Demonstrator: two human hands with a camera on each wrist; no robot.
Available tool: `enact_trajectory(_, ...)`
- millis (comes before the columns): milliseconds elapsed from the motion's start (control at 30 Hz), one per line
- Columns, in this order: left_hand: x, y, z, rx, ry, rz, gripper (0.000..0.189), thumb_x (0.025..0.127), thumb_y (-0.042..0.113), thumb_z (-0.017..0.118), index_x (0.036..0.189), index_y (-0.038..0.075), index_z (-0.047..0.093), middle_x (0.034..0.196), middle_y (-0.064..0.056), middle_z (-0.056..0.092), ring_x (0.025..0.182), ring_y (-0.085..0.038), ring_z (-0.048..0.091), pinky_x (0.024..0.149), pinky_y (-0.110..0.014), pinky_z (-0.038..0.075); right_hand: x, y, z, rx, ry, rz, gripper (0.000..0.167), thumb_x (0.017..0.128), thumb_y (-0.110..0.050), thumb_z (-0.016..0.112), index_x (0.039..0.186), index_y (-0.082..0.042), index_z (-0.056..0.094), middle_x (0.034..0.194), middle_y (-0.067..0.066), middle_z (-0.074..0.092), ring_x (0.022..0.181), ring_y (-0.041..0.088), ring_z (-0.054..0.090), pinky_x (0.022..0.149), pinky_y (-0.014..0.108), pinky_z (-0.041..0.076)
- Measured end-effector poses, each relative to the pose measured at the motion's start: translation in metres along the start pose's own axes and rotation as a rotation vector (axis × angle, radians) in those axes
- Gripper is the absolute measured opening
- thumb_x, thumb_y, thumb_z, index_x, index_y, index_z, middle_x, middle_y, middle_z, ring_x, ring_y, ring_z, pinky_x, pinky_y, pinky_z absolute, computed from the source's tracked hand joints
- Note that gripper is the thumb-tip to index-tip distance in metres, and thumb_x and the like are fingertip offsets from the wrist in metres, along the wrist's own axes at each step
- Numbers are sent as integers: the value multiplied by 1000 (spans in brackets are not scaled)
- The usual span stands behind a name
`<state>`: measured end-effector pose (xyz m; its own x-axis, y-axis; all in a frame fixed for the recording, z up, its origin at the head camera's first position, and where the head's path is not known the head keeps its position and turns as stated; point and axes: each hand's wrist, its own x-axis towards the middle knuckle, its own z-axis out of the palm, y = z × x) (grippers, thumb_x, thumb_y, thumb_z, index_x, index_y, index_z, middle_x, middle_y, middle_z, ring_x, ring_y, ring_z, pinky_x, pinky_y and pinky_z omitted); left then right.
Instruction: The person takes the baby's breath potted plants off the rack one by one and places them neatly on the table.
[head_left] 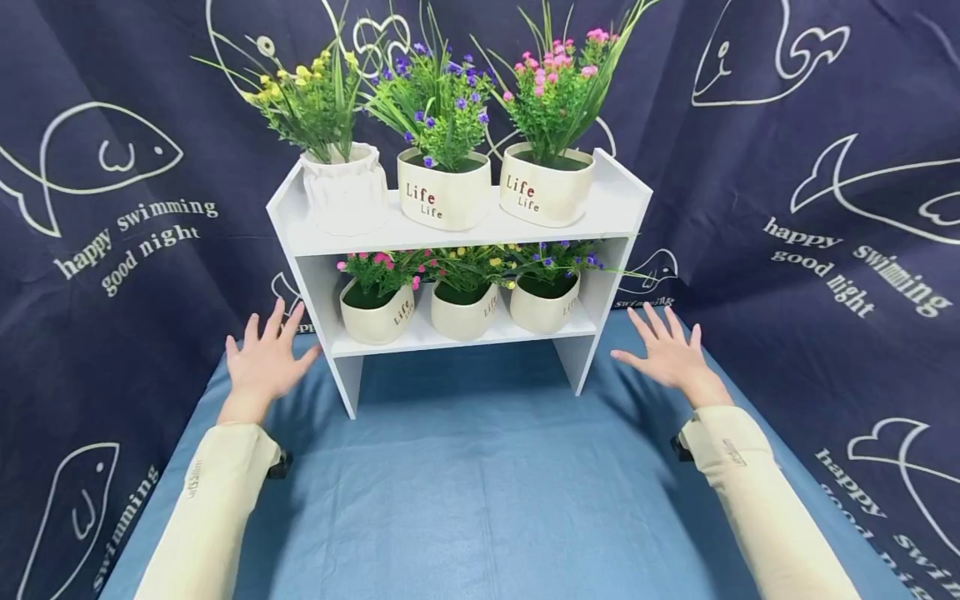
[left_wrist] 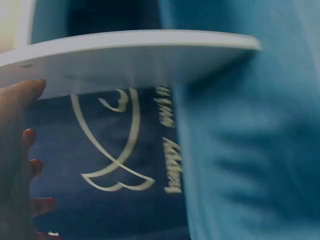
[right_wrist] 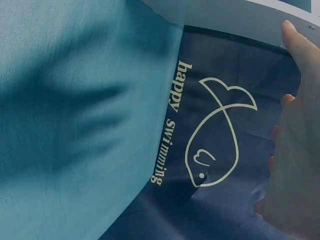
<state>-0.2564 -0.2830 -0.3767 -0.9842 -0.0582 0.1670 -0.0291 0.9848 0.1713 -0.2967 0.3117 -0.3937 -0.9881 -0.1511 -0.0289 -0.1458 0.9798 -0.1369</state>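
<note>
A white two-tier shelf (head_left: 343, 379) stands on the blue cloth. Beside its left panel is my left hand (head_left: 266, 362), fingers spread and straight, thumb pointing at the panel. My right hand (head_left: 670, 354) is also spread, off the shelf's right side with a gap between. Neither holds anything. On the upper tier sit a white fluted pot (head_left: 347, 196) of yellow flowers, a cream pot (head_left: 442, 196) of purple flowers and a cream pot (head_left: 546, 192) of pink ones. Below are smaller cream pots with pink (head_left: 377, 318), yellow (head_left: 463, 315) and purple (head_left: 545, 310) flowers.
Dark blue curtains (head_left: 810, 350) printed with white fish and lettering surround the table on the back and sides. Blue cloth (head_left: 465, 483) covers the table in front of the shelf. Long grass blades stick out past the pots.
</note>
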Motion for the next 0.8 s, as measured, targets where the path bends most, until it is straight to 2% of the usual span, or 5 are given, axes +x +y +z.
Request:
enact_trajectory(100,0,8,-19,-151,109,-2,73,98,50,41,157,22,9,164,-13,8,144,-49,18,107,-72,18,0,-2,0,6,7,-6,93,88,-76,36,157,-24,0,164,14,-7,147,46,-10,106,76,-9)
enact_trajectory(267,1,30,-61,-613,337,39,65,100,43,40,157,25,13,164,-2,14,148,-34,22,113,-62,22,4,-6,-2,14,93,-29,89,90,-69,42,157,-24,6,164,16,2,148,45,-4,106,76,-5)
enact_trajectory(433,7,52,-86,-981,476,120,60,100,32,47,154,26,24,161,1,27,146,-24,32,120,-44,21,8,-9,-6,24,227,-61,81,93,-53,54,157,-20,14,159,23,18,147,45,10,108,75,3)
enact_trajectory(567,14,64,-94,-1097,524,149,62,97,21,55,153,21,29,158,-2,34,143,-21,38,119,-38,28,9,-13,-13,40,298,-75,77,93,-44,59,155,-14,22,155,26,28,145,45,17,110,72,8)
enact_trajectory(800,24,70,-98,-1138,575,127,63,92,9,61,150,14,36,153,-4,43,138,-15,45,113,-33,37,9,-24,-24,74,358,-99,75,92,-37,63,151,-7,29,152,26,32,143,46,22,112,69,13)
